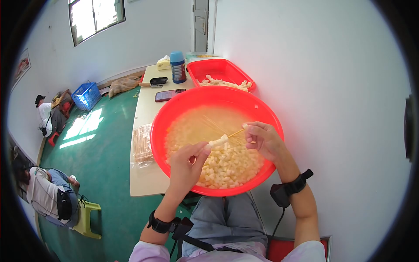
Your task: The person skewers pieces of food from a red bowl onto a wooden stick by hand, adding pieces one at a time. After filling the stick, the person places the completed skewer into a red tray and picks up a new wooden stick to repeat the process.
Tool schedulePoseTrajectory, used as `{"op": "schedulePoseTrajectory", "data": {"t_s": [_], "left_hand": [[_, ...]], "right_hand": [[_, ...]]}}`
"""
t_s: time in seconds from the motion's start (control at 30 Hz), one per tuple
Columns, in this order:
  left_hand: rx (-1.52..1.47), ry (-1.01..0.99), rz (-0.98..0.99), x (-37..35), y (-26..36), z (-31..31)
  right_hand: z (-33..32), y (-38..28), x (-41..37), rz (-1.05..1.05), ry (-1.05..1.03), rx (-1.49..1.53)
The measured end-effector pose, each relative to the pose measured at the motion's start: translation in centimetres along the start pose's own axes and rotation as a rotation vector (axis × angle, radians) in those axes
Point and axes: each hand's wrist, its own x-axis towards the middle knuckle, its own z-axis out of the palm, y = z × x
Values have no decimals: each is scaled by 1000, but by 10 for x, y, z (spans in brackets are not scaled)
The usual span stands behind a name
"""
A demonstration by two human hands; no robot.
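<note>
My left hand (187, 162) is closed around the pale pieces (218, 142) threaded on a thin wooden skewer (236, 133), which points up to the right. At the skewer's bare tip, my right hand (265, 140) pinches a small whitish chunk (245, 125) between thumb and forefinger, its other fingers curled. Both hands are over a large round red basin (273, 124). Cloudy water fills it, with many pale, cube-like chunks (227, 168) heaped toward the near side. Several loose skewers (213, 124) lie in the basin behind my hands.
Behind the basin, a red tray (222, 66) holds filled skewers. A packet of bare skewers (142, 144), a phone (168, 95), a knife (150, 85) and a blue bottle (178, 67) are on the table (142, 185). A wall is at right; two people sit at left.
</note>
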Motion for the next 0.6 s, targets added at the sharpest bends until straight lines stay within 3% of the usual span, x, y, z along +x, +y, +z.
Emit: {"op": "schedulePoseTrajectory", "data": {"t_s": [0.17,0.27,0.47,0.6], "left_hand": [[-353,-156,-317,6,5,-11],[-421,-198,-310,8,-6,-7],[-230,42,-129,1,-5,-1],[-389,-102,-286,5,-10,-9]], "right_hand": [[9,-2,0,-114,-70,-29],[8,-1,-1,-87,-21,-17],[16,1,0,-68,-43,102],[21,-3,-1,-114,-95,44]]}}
